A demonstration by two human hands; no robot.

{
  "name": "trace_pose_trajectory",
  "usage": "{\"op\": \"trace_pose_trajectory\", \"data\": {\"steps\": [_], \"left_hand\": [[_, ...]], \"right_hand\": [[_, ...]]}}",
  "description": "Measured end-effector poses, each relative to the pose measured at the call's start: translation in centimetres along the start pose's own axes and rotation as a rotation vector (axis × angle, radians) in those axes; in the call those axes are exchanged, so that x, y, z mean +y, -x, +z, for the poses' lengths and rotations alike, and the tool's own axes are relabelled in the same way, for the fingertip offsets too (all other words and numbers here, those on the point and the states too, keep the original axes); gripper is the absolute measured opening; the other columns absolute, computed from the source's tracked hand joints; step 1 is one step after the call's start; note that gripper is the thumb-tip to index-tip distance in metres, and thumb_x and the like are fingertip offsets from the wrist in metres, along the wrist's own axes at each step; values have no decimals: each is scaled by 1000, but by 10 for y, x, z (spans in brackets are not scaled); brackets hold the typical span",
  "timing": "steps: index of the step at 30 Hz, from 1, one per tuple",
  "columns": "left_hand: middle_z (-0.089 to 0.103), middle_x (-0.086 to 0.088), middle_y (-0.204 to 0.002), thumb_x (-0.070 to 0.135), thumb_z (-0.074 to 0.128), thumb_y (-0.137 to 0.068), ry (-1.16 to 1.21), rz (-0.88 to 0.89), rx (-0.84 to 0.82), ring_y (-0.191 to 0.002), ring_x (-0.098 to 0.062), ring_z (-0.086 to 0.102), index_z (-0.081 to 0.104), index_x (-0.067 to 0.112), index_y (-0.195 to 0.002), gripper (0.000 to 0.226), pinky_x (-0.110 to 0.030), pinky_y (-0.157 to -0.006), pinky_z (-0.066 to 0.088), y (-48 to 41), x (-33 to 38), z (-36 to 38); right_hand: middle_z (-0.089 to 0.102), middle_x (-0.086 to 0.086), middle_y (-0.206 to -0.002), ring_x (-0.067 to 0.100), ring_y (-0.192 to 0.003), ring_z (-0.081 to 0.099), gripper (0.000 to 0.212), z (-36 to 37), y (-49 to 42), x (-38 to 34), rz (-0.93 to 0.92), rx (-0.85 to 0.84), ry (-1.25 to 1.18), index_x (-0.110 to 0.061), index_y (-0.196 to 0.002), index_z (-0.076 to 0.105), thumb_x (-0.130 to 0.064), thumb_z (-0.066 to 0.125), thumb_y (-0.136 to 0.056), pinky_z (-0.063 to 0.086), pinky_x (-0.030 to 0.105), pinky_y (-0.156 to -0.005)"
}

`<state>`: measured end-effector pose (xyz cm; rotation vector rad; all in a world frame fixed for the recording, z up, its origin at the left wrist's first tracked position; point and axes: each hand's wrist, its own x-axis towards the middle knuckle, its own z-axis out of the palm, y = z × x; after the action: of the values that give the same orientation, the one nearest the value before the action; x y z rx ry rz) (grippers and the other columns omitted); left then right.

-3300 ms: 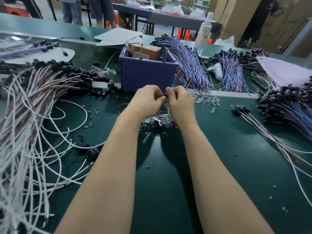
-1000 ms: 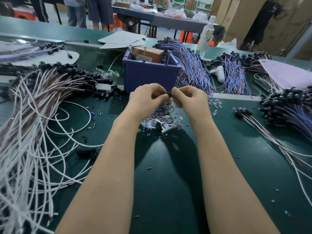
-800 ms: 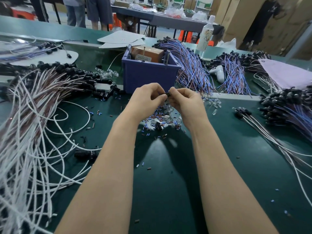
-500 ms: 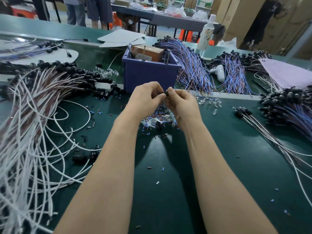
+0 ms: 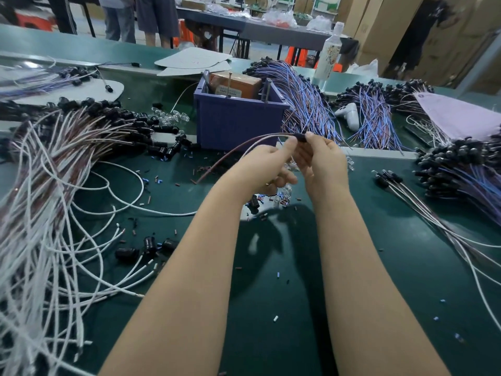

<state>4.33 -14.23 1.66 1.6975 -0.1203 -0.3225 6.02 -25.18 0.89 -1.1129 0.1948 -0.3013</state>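
My left hand (image 5: pixel 261 169) pinches the brown-and-white wire (image 5: pixel 235 150) just behind its black cap (image 5: pixel 300 137). My right hand (image 5: pixel 324 162) pinches the cap, above the green table (image 5: pixel 265 289), before the blue bin (image 5: pixel 238 126).

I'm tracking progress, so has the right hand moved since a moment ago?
Yes. The right hand shifted right, from the front face of the blue plastic bin to just beyond its right corner.

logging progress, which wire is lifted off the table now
The brown wire with the black cap, held between left hand and right hand; the other wires lie flat.
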Motion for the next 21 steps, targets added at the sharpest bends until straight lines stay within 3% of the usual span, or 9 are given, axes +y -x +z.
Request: {"op": "trace_pose_trajectory", "data": {"steps": [4, 7, 11, 13, 14, 17, 19, 21], "left_hand": [[55, 6, -53, 28, 46, -100, 738, 97, 125, -40, -2, 40, 59, 14, -89, 22, -12, -41, 32, -6, -10, -19], [51, 9, -52, 25, 42, -102, 895, 155, 242, -41, 0, 38, 62, 12, -87, 28, -12, -41, 30, -7, -14, -36], [50, 11, -47, 24, 38, -103, 881, 183, 493, -40, 0, 40, 59, 13, -80, 33, -13, -41, 34, -7, -19, -51], [51, 12, -45, 23, 36, -104, 803, 204, 549, -40, 1, 40, 58, 13, -79, 35, -13, -43, 35, -8, -21, -53], [51, 12, -44, 22, 35, -104, 756, 209, 547, -40, 1, 41, 57, 12, -79, 35, -13, -43, 36, -8, -21, -52], [52, 13, -44, 21, 35, -104, 626, 205, 472, -39, 1, 41, 56, 11, -79, 35, -13, -44, 37, -9, -17, -44], [53, 12, -46, 21, 36, -104, 560, 198, 454, -40, 1, 42, 57, 12, -78, 34, -14, -46, 39, -9, -16, -39], [54, 12, -46, 22, 36, -104, 537, 191, 447, -40, 1, 43, 57, 12, -78, 34, -14, -47, 41, -9, -17, -38]], "right_hand": [[59, 5, -68, 10, -54, 52, 17, -7, -6, 0, -41, 27, 207, -12, -79, 52, -6, 49, -95, 46, 16, -50], [56, 0, -63, 9, -55, 47, 22, -19, -14, 0, -61, 112, 416, -16, -71, 54, -10, 50, -92, 41, 20, -51], [43, 2, -60, 19, -59, 36, 33, -36, -23, -5, -121, 269, 707, -19, -57, 40, -15, 44, -89, 28, 28, -54], [42, 6, -65, 26, -68, 36, 35, -41, -22, -5, -112, 291, 922, -18, -55, 37, -16, 43, -90, 29, 29, -60], [49, 10, -73, 28, -75, 41, 32, -41, -20, -4, -104, 279, 1022, -16, -58, 44, -17, 44, -90, 34, 29, -66], [63, 15, -103, 31, -101, 54, 24, -31, -14, 3, -187, 176, 1184, -9, -96, 66, -20, 45, -91, 44, 34, -87], [64, 10, -110, 25, -105, 55, 28, -20, -9, 8, -316, 30, 1184, -8, -111, 64, -21, 45, -95, 39, 27, -86], [62, 3, -104, 18, -98, 54, 30, -9, -3, 15, -378, -132, 1162, -9, -116, 62, -23, 43, -99, 34, 21, -78]]}}
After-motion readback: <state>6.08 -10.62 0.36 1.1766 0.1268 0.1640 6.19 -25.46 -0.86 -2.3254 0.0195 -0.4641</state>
